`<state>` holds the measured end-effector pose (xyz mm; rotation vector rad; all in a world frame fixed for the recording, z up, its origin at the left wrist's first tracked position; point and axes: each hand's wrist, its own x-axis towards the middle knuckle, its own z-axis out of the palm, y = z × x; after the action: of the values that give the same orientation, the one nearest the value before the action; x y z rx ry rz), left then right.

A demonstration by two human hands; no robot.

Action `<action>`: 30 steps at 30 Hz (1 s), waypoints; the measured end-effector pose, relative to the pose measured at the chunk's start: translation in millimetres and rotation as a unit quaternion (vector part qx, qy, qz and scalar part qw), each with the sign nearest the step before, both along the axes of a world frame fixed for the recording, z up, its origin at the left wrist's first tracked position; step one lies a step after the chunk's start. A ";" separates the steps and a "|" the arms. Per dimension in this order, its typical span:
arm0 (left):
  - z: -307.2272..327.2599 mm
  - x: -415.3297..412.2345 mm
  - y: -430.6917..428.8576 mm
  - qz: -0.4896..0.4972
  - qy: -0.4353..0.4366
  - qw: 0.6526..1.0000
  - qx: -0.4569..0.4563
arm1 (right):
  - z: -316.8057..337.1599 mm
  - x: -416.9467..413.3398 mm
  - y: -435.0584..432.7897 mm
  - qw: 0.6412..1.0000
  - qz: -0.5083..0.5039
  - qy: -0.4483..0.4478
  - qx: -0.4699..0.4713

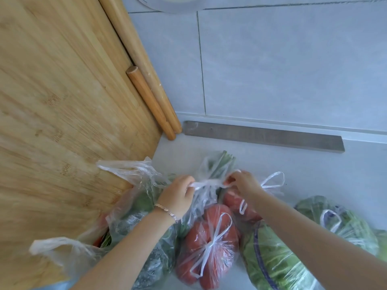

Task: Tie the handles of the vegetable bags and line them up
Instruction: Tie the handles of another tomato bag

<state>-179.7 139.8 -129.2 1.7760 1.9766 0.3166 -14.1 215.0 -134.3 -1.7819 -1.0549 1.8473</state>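
Several clear plastic bags of vegetables lie on a pale counter. My left hand and my right hand each pinch one handle of a bag of green stalks, the twisted handles stretched between them. In front of it, a bag of red tomatoes has its handles tied in a bow. A second tomato bag sits partly under my right wrist, also tied. On the right lie tied bags of leafy greens. On the left, bags with loose handles hold greens.
A large wooden cutting board leans on the left with two wooden rolling pins beside it. A grey metal strip lies along the foot of the tiled wall. Bare counter shows behind the bags.
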 end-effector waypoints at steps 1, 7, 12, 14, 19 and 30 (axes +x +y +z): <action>4.4 -2.7 -0.2 0.005 -0.004 0.999 0.037 | 2.5 5.3 3.2 0.999 0.022 -0.020 0.037; 19.4 3.5 0.7 -0.142 0.048 0.977 0.152 | 13.7 15.3 19.3 0.998 0.030 0.055 -0.003; 4.3 8.2 -14.2 -0.281 0.157 0.930 0.179 | -1.5 10.3 35.8 0.981 -0.146 0.116 -0.059; -1.9 -2.8 -25.1 -0.318 0.183 0.914 0.173 | -9.8 16.1 39.0 0.978 -0.167 0.097 -0.075; 0.7 -17.4 -33.6 -0.194 0.037 0.970 0.139 | -16.1 10.4 31.5 0.968 -0.198 0.115 -0.107; 38.3 30.4 1.4 0.306 -0.650 0.695 -0.037 | 50.2 10.6 -18.7 0.967 0.119 0.225 -0.007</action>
<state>-149.3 141.2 -91.0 0.3346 1.2706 1.2519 -3.5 196.3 -84.1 -1.1894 -1.1057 2.2604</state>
